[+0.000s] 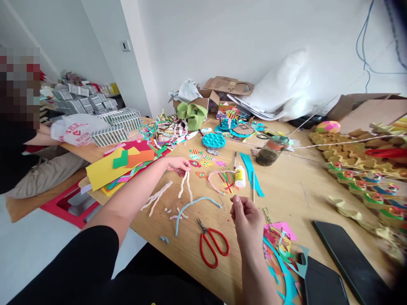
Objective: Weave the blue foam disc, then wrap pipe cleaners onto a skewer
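Observation:
My left hand [178,165] pinches a few white pipe cleaners [188,186] that hang down from the fingertips. More white pipe cleaners [157,197] lie on the table below it. My right hand [247,216] is closed, thumb against forefinger; whatever it may hold is too small to make out. Between the hands curves a light blue pipe cleaner [199,199], with short cut pieces [164,239] nearby. Red-handled scissors [213,245] lie in front of me, blades partly apart. Beyond my right hand are a pink pipe cleaner [212,182] and a white glue bottle [240,176].
Paper fish [206,163] and a blue dimpled disc [213,140] lie further back. Coloured paper [104,169] is stacked left, by a seated person. To the right are a glass jar [272,151], egg cartons [330,148], paper scraps [284,237] and two dark phone-like slabs [346,254].

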